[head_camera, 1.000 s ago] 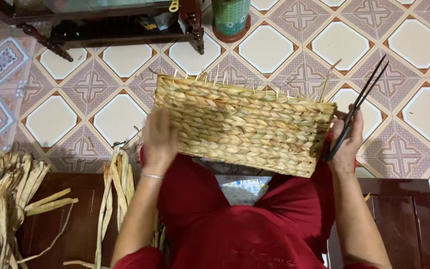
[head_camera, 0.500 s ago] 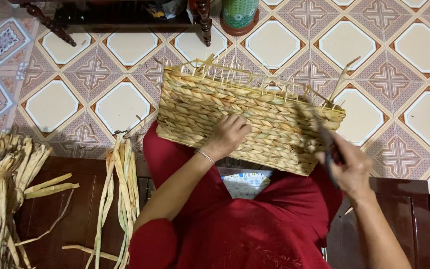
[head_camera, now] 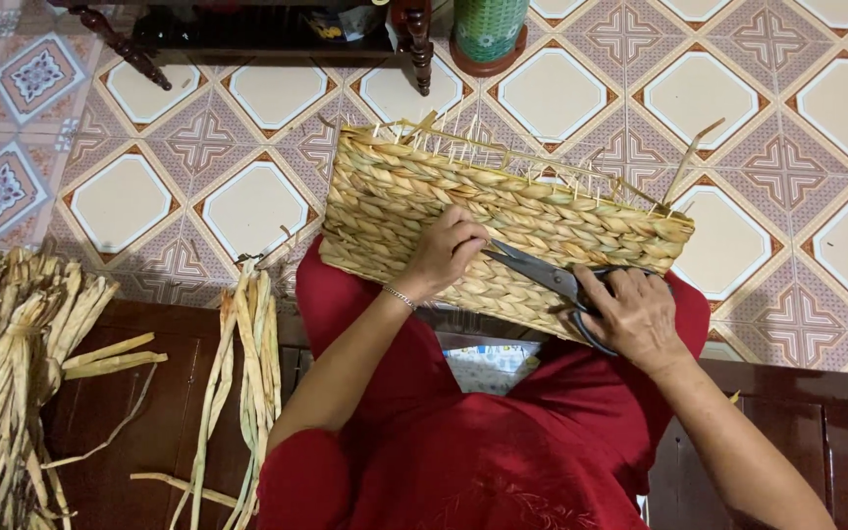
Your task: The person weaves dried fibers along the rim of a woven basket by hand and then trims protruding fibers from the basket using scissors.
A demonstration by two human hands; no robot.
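a woven basket (head_camera: 503,231) of braided straw-coloured fibre sits in the middle of the frame, tipped on its side across the lap of a person in red clothing (head_camera: 483,442), with thin stiff ends sticking up from its upper rim. the left hand (head_camera: 444,255) rests against the basket's woven side just left of centre, fingers curled and pinching at the weave; exactly what is pinched is too small to tell. a thin bracelet (head_camera: 399,295) circles that wrist. the right hand (head_camera: 630,314), right of centre, is closed around the dark handles of a pair of scissors (head_camera: 552,280); the blades point left toward the left hand's fingertips and lie against the basket's side, almost touching those fingers. whether the blades are parted or closed cannot be told.

at the left edge of the frame a thick bundle of dried fibre strips (head_camera: 7,373) lies on a dark wooden surface, and a thinner bunch of strips (head_camera: 247,353) hangs just left of the person's left arm. the patterned tile floor (head_camera: 797,98) fills the upper part of the frame. at the top edge stand the dark turned legs of a piece of wooden furniture (head_camera: 414,39), and just to their right a green cylindrical container (head_camera: 488,29) on a brown base, well apart from the basket.
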